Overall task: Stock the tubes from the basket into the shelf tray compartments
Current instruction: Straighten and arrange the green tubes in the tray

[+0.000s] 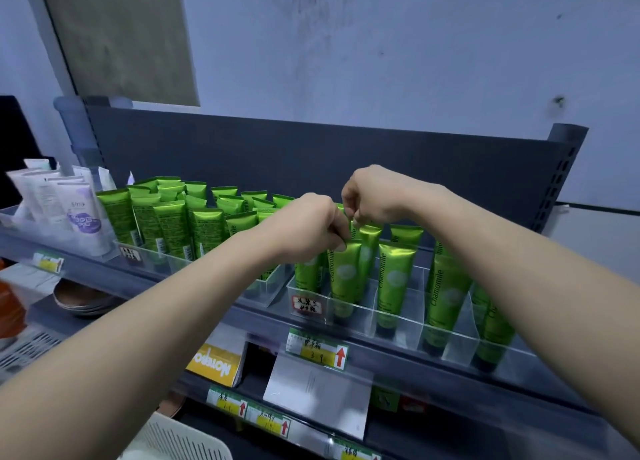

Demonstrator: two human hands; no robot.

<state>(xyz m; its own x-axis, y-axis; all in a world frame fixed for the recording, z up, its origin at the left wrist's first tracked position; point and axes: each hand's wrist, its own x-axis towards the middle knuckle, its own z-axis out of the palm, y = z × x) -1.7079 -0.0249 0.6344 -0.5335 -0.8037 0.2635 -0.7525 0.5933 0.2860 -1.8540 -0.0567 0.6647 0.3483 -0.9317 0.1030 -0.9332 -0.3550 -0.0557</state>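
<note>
- Up at the dark shelf (311, 155), working along its top level.
- Stocking into the clear tray (398, 324) on the right side, split by dividers into narrow compartments. Already holding upright green tubes in most of the front slots, by the look of it.
- Down at the bottom edge, only a corner of the white perforated basket (180, 439) in view. Cannot tell how many tubes are inside.
- Seating step in hand, judging from the pose: settling one green tube (346, 276) cap-down into the second front compartment from the tray's left end, near the handwritten label (306, 304).
- Pinching that tube's crimped top edge with the left hand (311, 224), fingers curled tight onto it.
- Pinching the crimp of a second tube (369, 248) just behind with the right hand (370, 196), fingertips pressed together on the foil. Maybe steadying it, maybe making room; hard to say which.
- Next, most likely: easing the front tube down until the cap meets the tray floor, keeping it upright between the dividers.
- Then releasing both pinches gently, so as not to tip the tubes on either side.
- After that, probably reaching down to the basket for more and finding a slot with room, perhaps further right.
</note>
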